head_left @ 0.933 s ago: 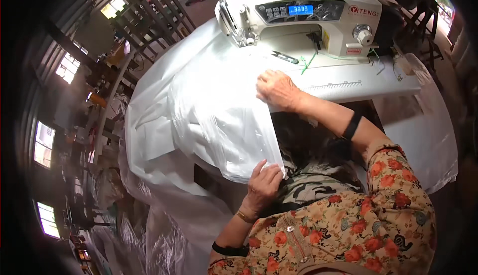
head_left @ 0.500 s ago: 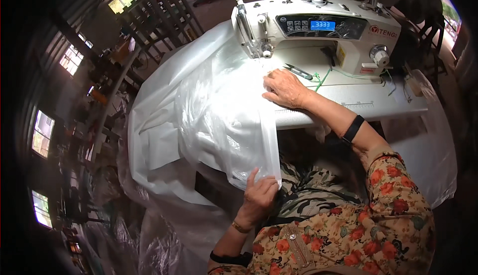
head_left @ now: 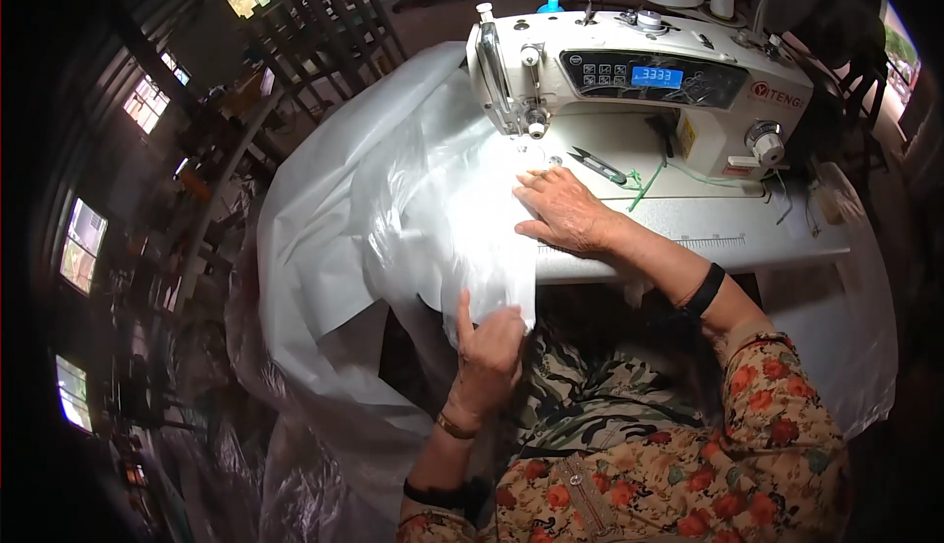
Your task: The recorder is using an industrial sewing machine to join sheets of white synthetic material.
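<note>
plastic sheet likely feeds best flat, taut: right hand, thumb spread, rests at its edge near sewing machine; left hand grip blurred, can't tell.

A person seen from above wears a tan floral top printed with orange-red roses, dark green leaves and small black scrolls. Down its front runs a decorative placket with pale, beaded-looking trim and a shiny round button. The right sleeve is short and carries the same print. A black band circles the right forearm; another dark band circles the left. The left hand and right hand are bare, with a gold-coloured bracelet at the left wrist. Camouflage trousers mix black, grey-green and pale patches.
</note>
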A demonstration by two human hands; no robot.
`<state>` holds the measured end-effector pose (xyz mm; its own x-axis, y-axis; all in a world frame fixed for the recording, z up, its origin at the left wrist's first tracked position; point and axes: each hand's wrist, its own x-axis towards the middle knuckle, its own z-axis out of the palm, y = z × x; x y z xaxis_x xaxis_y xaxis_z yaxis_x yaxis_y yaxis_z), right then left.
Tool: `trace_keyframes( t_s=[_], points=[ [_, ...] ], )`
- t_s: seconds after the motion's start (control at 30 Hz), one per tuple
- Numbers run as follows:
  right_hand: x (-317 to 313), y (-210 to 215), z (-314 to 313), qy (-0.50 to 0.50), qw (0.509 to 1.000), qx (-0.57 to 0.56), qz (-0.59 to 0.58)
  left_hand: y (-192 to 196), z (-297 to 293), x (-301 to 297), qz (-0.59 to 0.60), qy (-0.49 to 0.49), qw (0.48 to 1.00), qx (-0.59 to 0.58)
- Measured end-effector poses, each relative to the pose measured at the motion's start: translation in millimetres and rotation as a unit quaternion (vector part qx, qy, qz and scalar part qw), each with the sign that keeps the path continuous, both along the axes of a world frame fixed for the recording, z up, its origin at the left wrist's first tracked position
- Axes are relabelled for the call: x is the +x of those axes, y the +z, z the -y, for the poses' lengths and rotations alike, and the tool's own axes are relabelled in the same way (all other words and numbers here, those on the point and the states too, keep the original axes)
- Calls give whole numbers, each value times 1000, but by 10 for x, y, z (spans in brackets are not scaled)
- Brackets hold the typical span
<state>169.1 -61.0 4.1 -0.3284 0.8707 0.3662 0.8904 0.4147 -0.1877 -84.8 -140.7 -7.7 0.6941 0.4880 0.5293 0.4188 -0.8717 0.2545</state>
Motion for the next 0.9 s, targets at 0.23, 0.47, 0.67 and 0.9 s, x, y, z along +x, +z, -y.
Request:
trace_keyframes(
  t_s=[0.23,0.47,0.67,0.9],
  points=[
    [58,48,-38,11,995,-56,-83,233,-102,382,126,18,991,-51],
    [109,-18,-33,7,984,-12,-179,23,124,882,30,26,993,108],
    [106,-47,-63,18,990,-2,-137,59,34,668,18,24,999,40],
    [-88,-132,435,-182,956,134,-185,301,-73,507,255,13,957,-137]
  ],
)
